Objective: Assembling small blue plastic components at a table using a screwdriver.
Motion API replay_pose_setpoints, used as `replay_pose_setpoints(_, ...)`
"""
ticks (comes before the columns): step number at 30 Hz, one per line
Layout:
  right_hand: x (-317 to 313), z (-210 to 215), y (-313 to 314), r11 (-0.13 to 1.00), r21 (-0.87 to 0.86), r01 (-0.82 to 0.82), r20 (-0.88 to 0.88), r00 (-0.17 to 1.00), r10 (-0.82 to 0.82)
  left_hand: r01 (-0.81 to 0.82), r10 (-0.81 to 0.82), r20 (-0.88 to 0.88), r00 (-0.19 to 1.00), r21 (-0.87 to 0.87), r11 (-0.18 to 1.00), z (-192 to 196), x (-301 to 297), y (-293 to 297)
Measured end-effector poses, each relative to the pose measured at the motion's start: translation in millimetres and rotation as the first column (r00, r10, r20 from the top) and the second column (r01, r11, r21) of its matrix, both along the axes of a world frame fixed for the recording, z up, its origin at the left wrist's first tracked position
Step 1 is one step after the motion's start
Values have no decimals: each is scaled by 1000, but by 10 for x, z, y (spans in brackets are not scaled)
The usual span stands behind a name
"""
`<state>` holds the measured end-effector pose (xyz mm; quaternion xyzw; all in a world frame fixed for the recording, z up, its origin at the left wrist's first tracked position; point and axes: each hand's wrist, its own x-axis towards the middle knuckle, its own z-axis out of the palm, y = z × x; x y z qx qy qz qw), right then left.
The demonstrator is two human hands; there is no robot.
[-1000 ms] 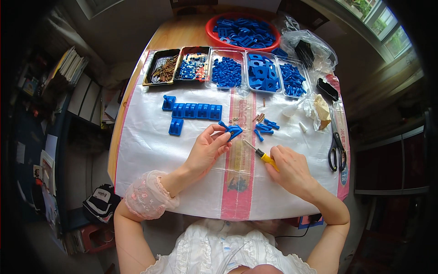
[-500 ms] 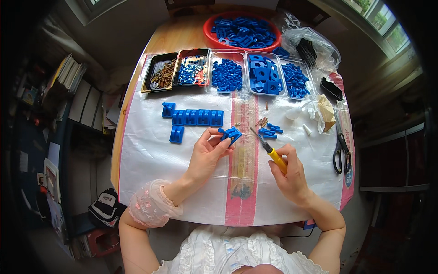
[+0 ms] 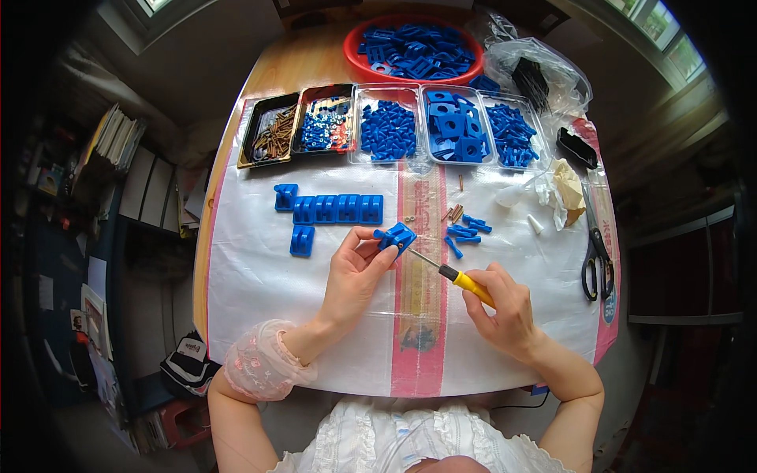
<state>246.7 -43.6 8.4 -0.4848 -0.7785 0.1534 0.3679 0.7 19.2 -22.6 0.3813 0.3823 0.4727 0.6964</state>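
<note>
Between the fingertips of my left hand (image 3: pixel 360 268) is a blue plastic bracket (image 3: pixel 400 234), held tilted above the sheet. My right hand (image 3: pixel 505 310) is closed round the yellow handle of a screwdriver (image 3: pixel 471 288). The metal tip of the screwdriver points left and reaches the near right side of the bracket, where a small screw end shows. Whether the tip sits in the screw is too small to tell. Left of my hands, several similar blue brackets (image 3: pixel 337 209) stand in a row, with a single bracket (image 3: pixel 301 240) below it.
Loose blue levers (image 3: pixel 465 229), brass-coloured screws (image 3: pixel 454 213) and tiny nuts (image 3: pixel 409 218) lie beyond my hands. Trays of screws (image 3: pixel 275 134), nuts (image 3: pixel 326 124) and blue parts (image 3: pixel 388 130) line the back, before a red basin (image 3: pixel 352 54). Black scissors (image 3: pixel 597 264) lie right.
The screwdriver has swung left and lower, and its tip has come to the bracket. My right hand has moved slightly down and right. My left hand keeps hold of the bracket.
</note>
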Motion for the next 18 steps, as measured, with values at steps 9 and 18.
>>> replay_pose_setpoints(9, -31, -19, 5, 1000, 23, 6, 15, 1000, -6, 1, 1, -38, 999, 37, 999, -1, 23, -8)
replay_pose_setpoints(18, -82, -22, -49, 995, 98, 31, 124, 991, -43, -15, 23, -72, 997, 107, 994, -2, 40, -18)
